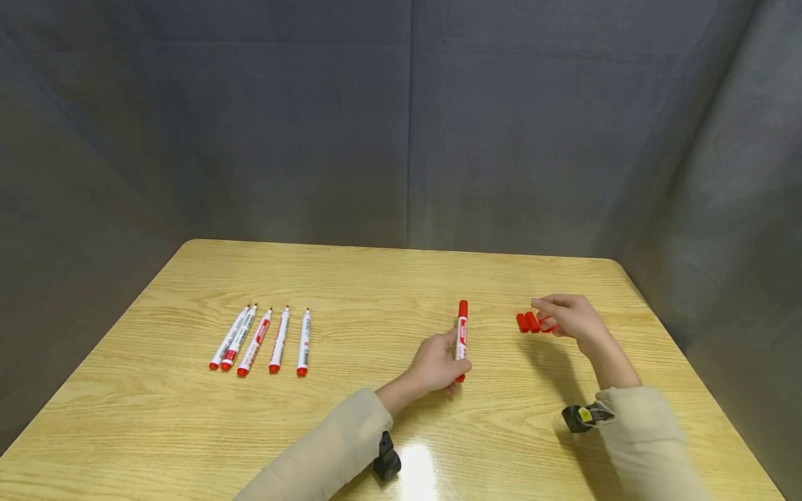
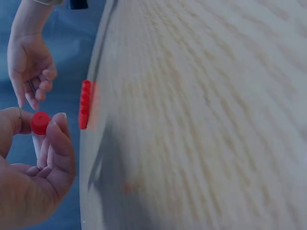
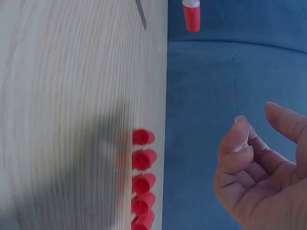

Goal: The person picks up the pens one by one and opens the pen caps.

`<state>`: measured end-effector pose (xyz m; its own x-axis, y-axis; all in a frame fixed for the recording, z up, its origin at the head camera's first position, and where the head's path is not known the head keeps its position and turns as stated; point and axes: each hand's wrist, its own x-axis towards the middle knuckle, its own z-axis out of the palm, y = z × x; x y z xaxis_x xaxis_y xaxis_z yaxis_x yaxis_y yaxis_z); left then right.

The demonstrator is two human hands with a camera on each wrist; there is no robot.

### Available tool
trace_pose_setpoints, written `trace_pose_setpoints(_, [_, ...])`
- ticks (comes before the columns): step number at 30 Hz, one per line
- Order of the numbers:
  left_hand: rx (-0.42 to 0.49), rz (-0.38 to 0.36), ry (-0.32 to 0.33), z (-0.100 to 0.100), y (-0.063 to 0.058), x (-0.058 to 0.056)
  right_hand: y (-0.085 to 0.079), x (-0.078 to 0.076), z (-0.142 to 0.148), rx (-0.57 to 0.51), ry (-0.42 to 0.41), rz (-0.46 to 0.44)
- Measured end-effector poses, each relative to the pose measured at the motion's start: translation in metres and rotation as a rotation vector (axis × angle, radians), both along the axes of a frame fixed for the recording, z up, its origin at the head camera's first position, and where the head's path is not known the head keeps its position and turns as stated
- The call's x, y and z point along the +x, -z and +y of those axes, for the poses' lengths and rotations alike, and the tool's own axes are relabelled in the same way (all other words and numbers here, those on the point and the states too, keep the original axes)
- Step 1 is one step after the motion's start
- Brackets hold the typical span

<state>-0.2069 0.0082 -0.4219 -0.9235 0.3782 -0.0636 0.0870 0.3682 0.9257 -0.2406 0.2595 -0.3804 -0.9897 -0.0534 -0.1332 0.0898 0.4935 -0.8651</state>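
Observation:
My left hand (image 1: 436, 363) pinches a red-and-white whiteboard marker (image 1: 462, 341) near its lower end, with the red cap on it pointing away from me. In the left wrist view, the marker's round red end (image 2: 40, 123) shows between thumb and fingers. Over on the right, my right hand (image 1: 573, 320) hovers above several loose red caps (image 1: 532, 321), partly hiding them in the head view. Its thumb stands apart from loosely bent fingers, and the right wrist view shows nothing between them. There the caps (image 3: 144, 159) lie in a row, hollow ends toward the camera.
Several uncapped markers (image 1: 254, 342) lie side by side at the left of the wooden table (image 1: 376, 292), tips pointing away from me. A dark grey curtain (image 1: 301, 139) hangs behind the table and along both sides.

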Motion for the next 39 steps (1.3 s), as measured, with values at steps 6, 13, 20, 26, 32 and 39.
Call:
trace_pose_setpoints(6, [0.039, -0.003, 0.023, -0.004, -0.008, 0.002, -0.002, -0.005, -0.018, -0.039, -0.033, 0.002])
trace_pose_setpoints(13, [0.063, 0.037, 0.052, -0.010, -0.022, 0.007, -0.005, -0.013, -0.040, -0.053, -0.052, 0.020])
trace_pose_setpoints(20, [0.084, 0.054, 0.090, -0.015, -0.034, 0.011, -0.014, -0.019, -0.057, -0.083, -0.066, 0.031])
trace_pose_setpoints(26, [0.086, 0.099, 0.117, -0.018, -0.038, 0.012, -0.019, -0.020, -0.071, -0.150, -0.085, 0.033])
trace_pose_setpoints(32, [0.030, 0.199, 0.177, -0.023, -0.039, 0.012, -0.020, -0.020, -0.088, -0.227, -0.071, 0.091])
trace_pose_setpoints(39, [-0.126, 0.468, 0.094, -0.022, -0.035, 0.015, -0.021, -0.017, -0.098, -0.207, -0.017, 0.149])
